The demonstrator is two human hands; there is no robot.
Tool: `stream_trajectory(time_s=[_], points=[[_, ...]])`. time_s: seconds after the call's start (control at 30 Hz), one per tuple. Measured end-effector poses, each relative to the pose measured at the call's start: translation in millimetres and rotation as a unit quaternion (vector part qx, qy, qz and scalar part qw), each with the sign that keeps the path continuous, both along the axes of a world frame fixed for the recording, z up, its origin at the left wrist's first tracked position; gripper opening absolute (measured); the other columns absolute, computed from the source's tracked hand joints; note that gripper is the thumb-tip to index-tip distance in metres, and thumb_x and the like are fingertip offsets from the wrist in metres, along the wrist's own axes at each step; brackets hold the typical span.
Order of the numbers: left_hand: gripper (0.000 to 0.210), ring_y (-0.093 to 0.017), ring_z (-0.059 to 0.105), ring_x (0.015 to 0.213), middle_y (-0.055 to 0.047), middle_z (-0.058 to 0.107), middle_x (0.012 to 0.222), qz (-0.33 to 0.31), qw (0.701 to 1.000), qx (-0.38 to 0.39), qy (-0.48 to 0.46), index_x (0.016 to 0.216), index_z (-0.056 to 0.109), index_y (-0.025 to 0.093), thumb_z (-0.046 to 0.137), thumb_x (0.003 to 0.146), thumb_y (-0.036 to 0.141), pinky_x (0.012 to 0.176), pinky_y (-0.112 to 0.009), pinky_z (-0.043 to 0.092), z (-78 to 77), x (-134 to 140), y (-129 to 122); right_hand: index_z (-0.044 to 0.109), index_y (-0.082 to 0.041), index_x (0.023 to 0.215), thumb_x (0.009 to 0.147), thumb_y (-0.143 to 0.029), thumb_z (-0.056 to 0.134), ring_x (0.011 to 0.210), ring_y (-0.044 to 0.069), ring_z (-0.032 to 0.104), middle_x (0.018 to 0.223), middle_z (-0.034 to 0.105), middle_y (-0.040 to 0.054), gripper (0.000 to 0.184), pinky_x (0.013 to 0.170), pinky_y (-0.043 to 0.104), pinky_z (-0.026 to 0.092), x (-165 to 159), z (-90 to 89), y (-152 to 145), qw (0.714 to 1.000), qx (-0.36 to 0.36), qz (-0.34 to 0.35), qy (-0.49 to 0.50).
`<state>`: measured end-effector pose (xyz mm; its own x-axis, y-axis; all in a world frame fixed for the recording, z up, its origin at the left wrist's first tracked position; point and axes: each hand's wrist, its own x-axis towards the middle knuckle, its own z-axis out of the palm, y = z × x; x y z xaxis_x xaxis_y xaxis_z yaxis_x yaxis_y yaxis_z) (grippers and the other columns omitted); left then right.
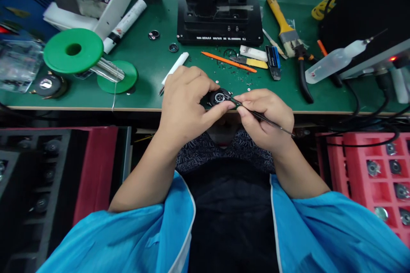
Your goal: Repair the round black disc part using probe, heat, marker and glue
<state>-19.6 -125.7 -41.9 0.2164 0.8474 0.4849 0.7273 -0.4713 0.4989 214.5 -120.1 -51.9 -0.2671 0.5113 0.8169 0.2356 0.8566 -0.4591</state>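
Between the thumb and fingers of my left hand [188,100] is a small round black watch case [219,97], held at the table's front edge. A pale ring with dark dots shows on its upturned face. My right hand [267,115] pinches thin dark tweezers [264,118], whose tip reaches the right side of the case. Part of the case is covered by my left fingers. Just beyond the hands, a orange stick [229,62] and a yellow-handled knife [253,62] lie among dark scraps.
A black press stand [221,30] stands at the back. Left are a solder wire spool [73,51] and a white marker [128,21]. Right are a brush [282,25], pliers [303,70] and a needle bottle [336,62]. Foam trays, one pink [355,162], flank my lap.
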Motion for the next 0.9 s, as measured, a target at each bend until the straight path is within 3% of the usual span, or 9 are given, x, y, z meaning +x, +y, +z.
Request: stream_trajectory(time_s=[0.2, 0.47, 0.6, 0.9], points=[[0.036, -0.039, 0.076, 0.107, -0.008, 0.082, 0.11, -0.002, 1.0, 0.006, 0.003, 0.107, 0.077, 0.029, 0.078, 0.105, 0.065, 0.102, -0.062, 0.055, 1.5, 0.2, -0.5, 0.076, -0.024, 0.109, 0.102, -0.007, 0.083, 0.101, 0.022, 0.091, 0.111, 0.09, 0.004, 0.02, 0.091, 0.037, 0.078, 1.7, 2.7, -1.0, 1.0, -0.014, 0.004, -0.018], [0.036, -0.038, 0.076, 0.107, -0.009, 0.081, 0.11, -0.005, 1.0, 0.013, 0.008, 0.108, 0.076, 0.029, 0.077, 0.106, 0.065, 0.101, -0.06, 0.054, 0.0, -0.6, 0.2, 0.074, -0.025, 0.111, 0.106, -0.007, 0.076, 0.101, 0.022, 0.09, 0.117, 0.09, 0.0064, 0.018, 0.087, 0.038, 0.078, 3.1, -6.6, -1.5, 0.997, 0.042, -0.015, -0.067], [0.039, -0.037, 0.076, 0.101, -0.008, 0.081, 0.107, -0.007, 0.999, 0.044, -0.001, 0.106, 0.075, 0.027, 0.079, 0.105, 0.066, 0.098, -0.059, 0.054, -2.1, 0.2, 1.3, 0.074, -0.024, 0.113, 0.106, -0.008, 0.078, 0.103, 0.022, 0.091, 0.117, 0.09, 0.0082, 0.018, 0.089, 0.038, 0.079, 2.7, -7.9, -1.4, 0.997, 0.051, -0.018, -0.05], [0.038, -0.038, 0.077, 0.108, -0.008, 0.082, 0.112, -0.001, 1.0, 0.005, 0.008, 0.109, 0.078, 0.029, 0.079, 0.105, 0.067, 0.104, -0.061, 0.056, 1.5, -0.5, -1.0, 0.075, -0.023, 0.105, 0.1, -0.007, 0.083, 0.101, 0.022, 0.092, 0.108, 0.09, 0.0049, 0.019, 0.091, 0.034, 0.078, 3.4, 1.8, 1.2, 1.0, 0.013, 0.003, -0.01]])
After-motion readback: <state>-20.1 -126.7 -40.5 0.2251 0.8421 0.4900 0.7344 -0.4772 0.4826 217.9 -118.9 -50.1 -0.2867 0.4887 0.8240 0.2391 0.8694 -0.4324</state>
